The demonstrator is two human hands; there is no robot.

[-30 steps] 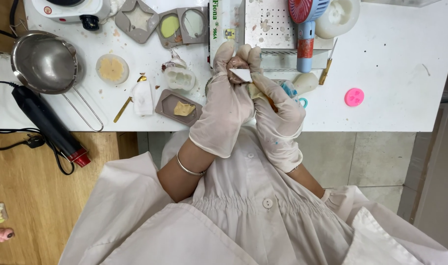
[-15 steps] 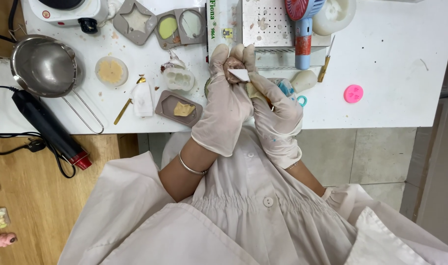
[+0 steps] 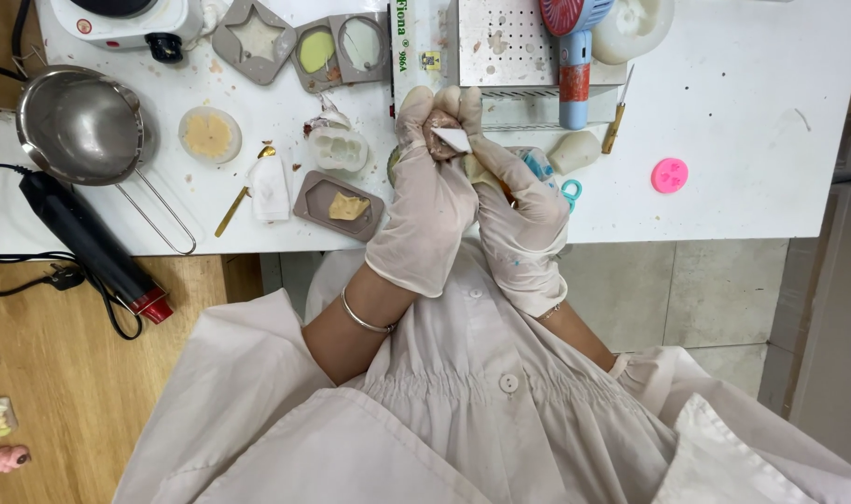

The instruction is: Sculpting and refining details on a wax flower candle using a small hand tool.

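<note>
Your left hand point(image 3: 425, 201) and right hand point(image 3: 514, 219), both gloved, clamped together on small brown piece point(image 3: 441, 138), top centre, above desk point(image 3: 752, 112) edge.

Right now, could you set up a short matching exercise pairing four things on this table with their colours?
Things:
1. small round mould
2. saucepan
3. scissor handles
4. star-shaped mould

Colours:
a. grey
b. pink
c. turquoise
d. silver metal

Pairs: 1-b, 2-d, 3-c, 4-a.

The gloved left hand and right hand meet above the table edge, pinching a small white piece.
</note>
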